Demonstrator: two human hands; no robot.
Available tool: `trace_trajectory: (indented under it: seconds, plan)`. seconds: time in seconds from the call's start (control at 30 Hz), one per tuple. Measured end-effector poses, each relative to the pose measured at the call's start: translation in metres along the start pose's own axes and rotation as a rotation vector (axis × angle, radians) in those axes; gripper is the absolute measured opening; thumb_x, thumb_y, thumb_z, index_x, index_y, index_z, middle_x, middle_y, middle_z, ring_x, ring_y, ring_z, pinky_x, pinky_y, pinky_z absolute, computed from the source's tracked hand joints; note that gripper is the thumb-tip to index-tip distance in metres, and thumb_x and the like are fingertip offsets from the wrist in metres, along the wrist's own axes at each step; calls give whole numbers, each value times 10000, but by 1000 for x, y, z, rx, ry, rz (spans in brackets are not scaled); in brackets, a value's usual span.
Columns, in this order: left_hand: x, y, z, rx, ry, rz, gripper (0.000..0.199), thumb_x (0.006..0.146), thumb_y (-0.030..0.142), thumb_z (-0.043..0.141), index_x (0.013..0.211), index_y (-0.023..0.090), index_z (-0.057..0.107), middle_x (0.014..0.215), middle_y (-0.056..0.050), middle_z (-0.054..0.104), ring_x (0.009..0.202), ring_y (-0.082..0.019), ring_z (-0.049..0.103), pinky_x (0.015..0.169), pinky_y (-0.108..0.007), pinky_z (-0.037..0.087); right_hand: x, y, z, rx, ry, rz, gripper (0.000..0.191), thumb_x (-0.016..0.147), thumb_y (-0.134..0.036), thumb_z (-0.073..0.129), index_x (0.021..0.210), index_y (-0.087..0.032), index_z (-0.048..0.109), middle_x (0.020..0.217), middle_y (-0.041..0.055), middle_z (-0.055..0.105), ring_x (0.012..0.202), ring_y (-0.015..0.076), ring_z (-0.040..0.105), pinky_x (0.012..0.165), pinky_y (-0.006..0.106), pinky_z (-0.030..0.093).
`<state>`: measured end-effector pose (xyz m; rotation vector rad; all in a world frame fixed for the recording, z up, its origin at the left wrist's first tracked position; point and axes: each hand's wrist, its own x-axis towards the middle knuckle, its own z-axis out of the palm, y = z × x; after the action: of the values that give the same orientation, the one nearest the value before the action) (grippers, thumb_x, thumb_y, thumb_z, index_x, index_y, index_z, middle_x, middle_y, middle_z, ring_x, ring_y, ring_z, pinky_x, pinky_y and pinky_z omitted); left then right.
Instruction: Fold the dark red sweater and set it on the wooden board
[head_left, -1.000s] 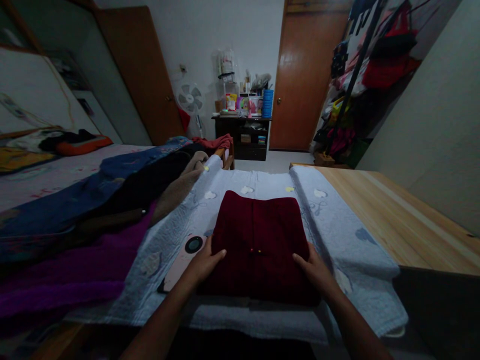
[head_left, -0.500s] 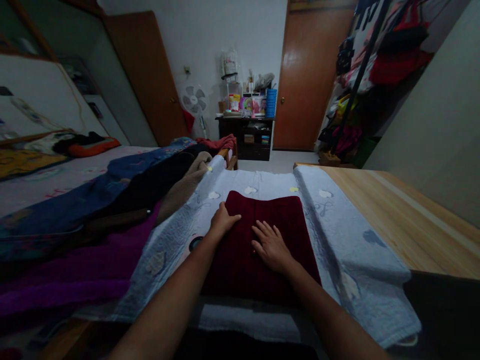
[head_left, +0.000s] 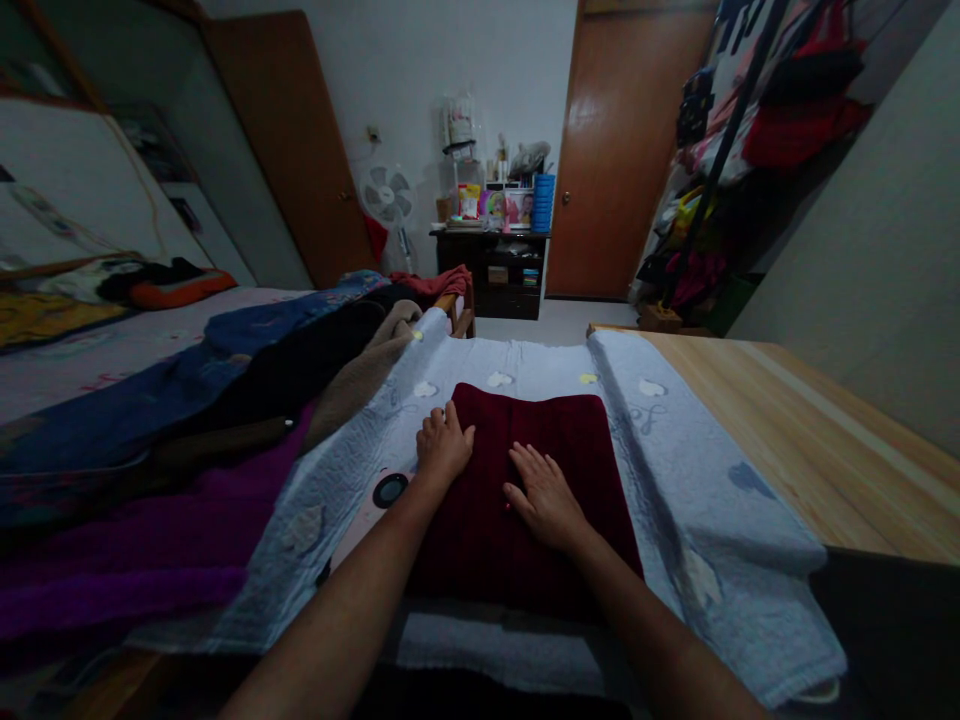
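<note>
- Cloth (head_left: 570, 440): dark red, folded into a rough square, lying flat on the pale sheet (head_left: 480, 645) in front of the person; no label readable on it.
- Right hand (head_left: 546, 500): palm down on the cloth, fingers extended, gripping nothing; small red bead (head_left: 508, 505) just beside the thumb.
- Left hand (head_left: 444, 443): at the cloth's left edge, fingers slightly bent; cannot tell whether it pinches the edge.
- Phone (head_left: 365, 517): pink, dark round camera area, on the sheet left of the cloth, partly behind the left forearm; no brand legible.
- Sheet, right side: grey script-like print (head_left: 651, 420); wording uncertain.
- Far cabinet (head_left: 491, 290): yellow-and-red packet (head_left: 469, 201) on top; lettering too small to read.
</note>
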<state>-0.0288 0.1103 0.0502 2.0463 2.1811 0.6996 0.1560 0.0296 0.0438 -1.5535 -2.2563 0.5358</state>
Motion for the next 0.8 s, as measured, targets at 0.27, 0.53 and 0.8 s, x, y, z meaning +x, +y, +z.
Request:
trace_trajectory:
  seconds: [0.27, 0.53, 0.8]
  plan:
    - [8, 50, 8, 52, -226, 282, 512, 809, 169, 488, 1320, 134, 490, 1431, -191, 442, 1391, -314, 277, 1130, -507, 133, 25, 21, -4, 171, 56, -62, 401, 930, -324, 417, 1282, -184, 551, 1348, 102, 544, 1263, 217, 465, 1078, 384, 319]
    - [-9, 45, 51, 32, -50, 281, 462, 898, 225, 376, 1331, 129, 506, 1430, -169, 453, 1390, -292, 287, 1155, -513, 41, 87, 50, -16, 100, 214, 185, 351, 819, -59, 425, 1098, -133, 624, 1150, 116, 629, 1089, 187, 563, 980, 289, 394]
    - [-9, 45, 50, 46, -16, 282, 448, 904, 280, 412, 1333, 204, 516, 1440, -125, 453, 1399, -326, 239, 1123, -592, -50, 132, 54, -6, 73, 189, 227, 482, 798, -63, 455, 1255, -187, 542, 1242, 122, 578, 1108, 234, 566, 928, 320, 416]
